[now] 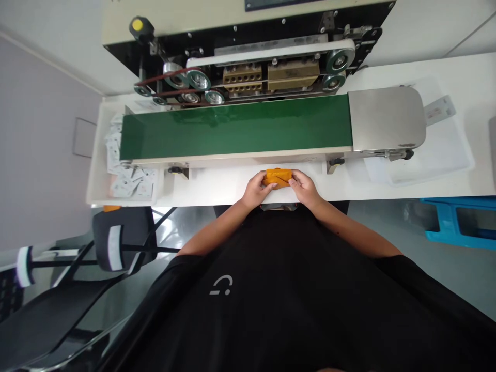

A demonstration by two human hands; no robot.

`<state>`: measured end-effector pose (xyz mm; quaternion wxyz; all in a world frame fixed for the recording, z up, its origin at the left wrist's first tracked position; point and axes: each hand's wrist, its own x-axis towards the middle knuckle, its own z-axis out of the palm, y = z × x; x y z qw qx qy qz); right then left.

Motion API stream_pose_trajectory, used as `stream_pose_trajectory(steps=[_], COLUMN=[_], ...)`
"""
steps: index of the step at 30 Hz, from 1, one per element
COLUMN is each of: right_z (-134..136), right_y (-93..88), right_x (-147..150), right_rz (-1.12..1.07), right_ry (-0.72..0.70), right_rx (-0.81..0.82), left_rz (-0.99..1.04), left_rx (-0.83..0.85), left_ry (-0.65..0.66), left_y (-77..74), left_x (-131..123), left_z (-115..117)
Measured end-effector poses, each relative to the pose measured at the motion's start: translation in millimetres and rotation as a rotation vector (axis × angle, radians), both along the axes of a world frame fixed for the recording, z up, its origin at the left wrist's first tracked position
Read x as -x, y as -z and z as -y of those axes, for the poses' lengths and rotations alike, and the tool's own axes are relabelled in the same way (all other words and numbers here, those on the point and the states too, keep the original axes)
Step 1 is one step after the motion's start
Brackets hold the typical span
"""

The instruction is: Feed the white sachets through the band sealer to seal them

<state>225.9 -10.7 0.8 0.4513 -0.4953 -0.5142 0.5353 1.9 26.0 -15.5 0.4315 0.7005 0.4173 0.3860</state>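
Note:
A small orange packet (pixel 277 177) lies on the white table (pixel 217 187) just in front of the sealing machine's green conveyor belt (pixel 236 127). My left hand (pixel 254 191) grips the packet's left end with its fingers curled. On the packet's right end my right hand (pixel 305 187) is closed, fingers pinching it. Both hands rest at the table's near edge, close to my body.
The machine's rollers and heating blocks (pixel 251 77) run behind the belt, with a metal plate (pixel 385 120) at its right end. A white tray (pixel 101 150) holding several small white sachets (pixel 127 182) sits at left. A clear bin (pixel 434 155) stands right; a black chair (pixel 116 243) lower left.

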Motion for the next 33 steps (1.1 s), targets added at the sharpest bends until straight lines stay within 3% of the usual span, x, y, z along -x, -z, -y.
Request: stream_pose_trajectory(steps=[4,9,17,21,27,31,33], right_z=[-4.1,3.9,9.5,18.9,13.3,-6.3,-13.7], right_y=[-2.6,-4.8,-15.2,-48.8,-113.5,-137.7,-143.0], right_x=[-1.2,4.3,7.6,-5.7,-58.1,-71.9,-67.0], right_rz=[-0.133,-0.029,-0.097,-0.034,0.221,0.282,0.177], right_ry=[-0.016,0.157,0.346,0.404,0.440,0.519,0.599], right_rx=[0.178,0.113,0.037,-0.109,-0.526,-0.597,-0.598], left_rz=[0.103,0.135,0.278,0.359,0.396,0.375,0.365], left_rx=[0.011,-0.019,0.171,0.228,0.281,0.269,0.258], left_ry=[0.000,0.022,-0.074,-0.104,-0.089,-0.082,-0.085], left_y=[7.2,2.1,4.8,5.3,2.8,2.7,4.5], left_x=[0.9,-0.7,3.0,1.6,0.7,2.6,3.5], left_z=[-0.4,-0.1,2.0,0.8,-0.4,-1.1,-1.7])
